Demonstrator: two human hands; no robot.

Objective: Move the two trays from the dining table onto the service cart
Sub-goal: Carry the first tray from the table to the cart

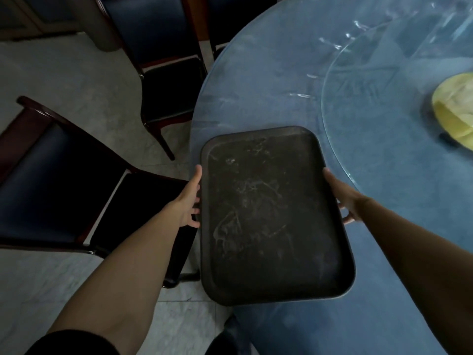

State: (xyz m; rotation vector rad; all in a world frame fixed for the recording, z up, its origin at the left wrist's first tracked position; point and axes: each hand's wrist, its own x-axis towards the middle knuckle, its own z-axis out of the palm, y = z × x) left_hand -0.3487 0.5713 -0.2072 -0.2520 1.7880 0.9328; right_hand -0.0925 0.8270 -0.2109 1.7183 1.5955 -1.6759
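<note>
Dark serving tray (pixel 273 216), scuffed, empty, w/ raised rim. Held by both long edges, one hand per side, prob. to keep it level and balanced for carrying.

Left hand (pixel 188 201) at tray's left rim: thumb up along the rim, fingers curled under; clamped on the edge. Right hand (pixel 343 198) at tray's right rim: fingers wrapped under, thumb side on top; also closed on the rim.

Tray overhangs the near-left edge of the round table (pixel 256 85); its near end looks lifted clear, far end contact w/ cloth: cannot tell.

Table: blue cloth under clear plastic. Glass turntable (pixel 384 111) right of tray, yellow item (pixel 453 111) on it, unidentifiable.

Left of tray: two dark chairs (pixel 58 180), pale marble floor (pixel 76 73). No 2nd tray or cart in view.
</note>
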